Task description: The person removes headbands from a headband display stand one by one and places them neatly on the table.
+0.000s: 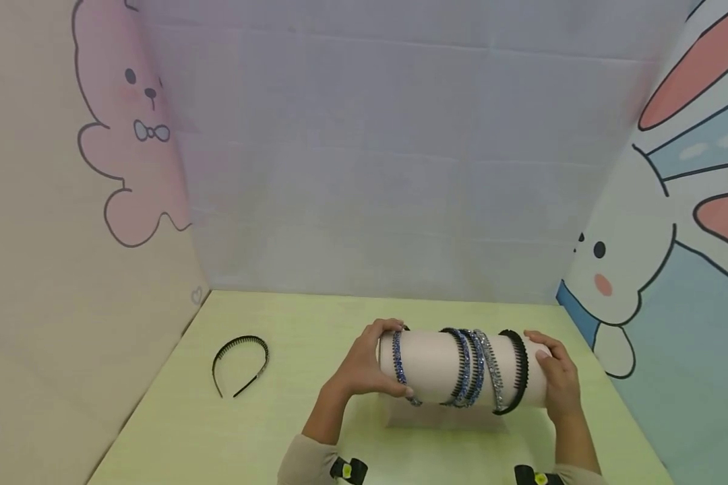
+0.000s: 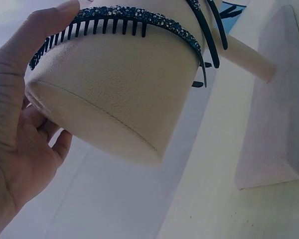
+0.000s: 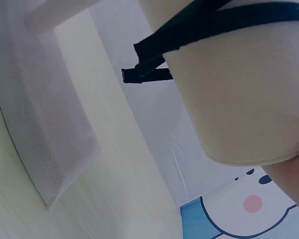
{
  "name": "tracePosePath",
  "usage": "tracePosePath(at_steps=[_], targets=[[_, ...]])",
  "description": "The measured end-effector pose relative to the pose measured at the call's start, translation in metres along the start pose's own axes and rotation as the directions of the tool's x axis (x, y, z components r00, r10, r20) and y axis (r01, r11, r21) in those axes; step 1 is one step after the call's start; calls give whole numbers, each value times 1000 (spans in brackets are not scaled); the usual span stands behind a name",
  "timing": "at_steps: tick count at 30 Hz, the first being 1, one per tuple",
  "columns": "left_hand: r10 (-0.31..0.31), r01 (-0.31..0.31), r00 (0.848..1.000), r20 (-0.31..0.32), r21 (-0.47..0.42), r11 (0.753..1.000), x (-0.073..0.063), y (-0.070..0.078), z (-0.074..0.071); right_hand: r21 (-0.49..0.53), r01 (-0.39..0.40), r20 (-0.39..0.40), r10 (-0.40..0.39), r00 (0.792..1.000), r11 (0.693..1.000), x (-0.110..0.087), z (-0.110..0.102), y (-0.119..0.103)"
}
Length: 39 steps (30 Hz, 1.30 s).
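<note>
Soft, diffuse, slightly dim light

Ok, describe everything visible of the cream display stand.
The cream display stand looks fabric-covered, with a seam at one end of its horizontal cylinder. A slim post rises from the pale base on the table. Five headbands, blue, silver and black, sit over the cylinder. The left hand grips one end, thumb on a blue headband; the right hand holds the other.
</note>
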<state>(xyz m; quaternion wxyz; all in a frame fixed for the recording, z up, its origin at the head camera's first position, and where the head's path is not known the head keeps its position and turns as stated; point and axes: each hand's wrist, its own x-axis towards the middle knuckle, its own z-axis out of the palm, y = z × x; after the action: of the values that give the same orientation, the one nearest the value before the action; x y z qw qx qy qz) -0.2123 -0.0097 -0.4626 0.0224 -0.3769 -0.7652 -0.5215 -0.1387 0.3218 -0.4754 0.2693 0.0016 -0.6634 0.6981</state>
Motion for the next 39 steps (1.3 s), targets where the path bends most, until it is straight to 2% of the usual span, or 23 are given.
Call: tracePosePath(at_steps=[5, 10, 15, 18, 22, 29, 31, 32, 34, 37, 39], targets=[[-49, 49, 999, -6, -26, 998, -2, -1, -1, 4, 3, 14, -3, 1000, 1000, -2, -1, 0], [-60, 60, 998, 22, -10, 998, 0, -2, -2, -4, 19, 3, -19, 1000, 1000, 0, -1, 0], [-78, 79, 996, 31, -25, 997, -4, -6, 2, -17, 35, 15, -35, 999, 999, 0, -3, 0], [-58, 59, 998, 18, -10, 998, -7, -8, 5, 23, 64, 36, -65, 997, 998, 0, -4, 1], [-23, 23, 1000, -10, -32, 999, -9, -12, 4, 89, 93, 60, -98, 993, 992, 0, -4, 3], [34, -37, 999, -38, -90, 995, -7, -18, -1, 52, 80, 58, -83, 995, 995, 1, -3, 3], [35, -39, 999, -36, -118, 992, -8, -17, -2, 45, 67, 50, -70, 996, 997, 0, -3, 2], [35, -40, 999, -39, -136, 990, -8, -12, -4, 44, 63, 47, -65, 997, 997, 0, -3, 1], [7, -13, 999, -35, -183, 983, -10, -2, -7, 45, 54, 37, -55, 998, 998, 0, -2, 1], [-73, 64, 997, -21, -278, 958, -14, 11, -12, 49, 53, 38, -55, 998, 997, 0, -2, 1], [-105, 93, 994, -15, -339, 936, -17, 11, -13, 55, 58, 40, -60, 997, 997, 0, -1, 2]])
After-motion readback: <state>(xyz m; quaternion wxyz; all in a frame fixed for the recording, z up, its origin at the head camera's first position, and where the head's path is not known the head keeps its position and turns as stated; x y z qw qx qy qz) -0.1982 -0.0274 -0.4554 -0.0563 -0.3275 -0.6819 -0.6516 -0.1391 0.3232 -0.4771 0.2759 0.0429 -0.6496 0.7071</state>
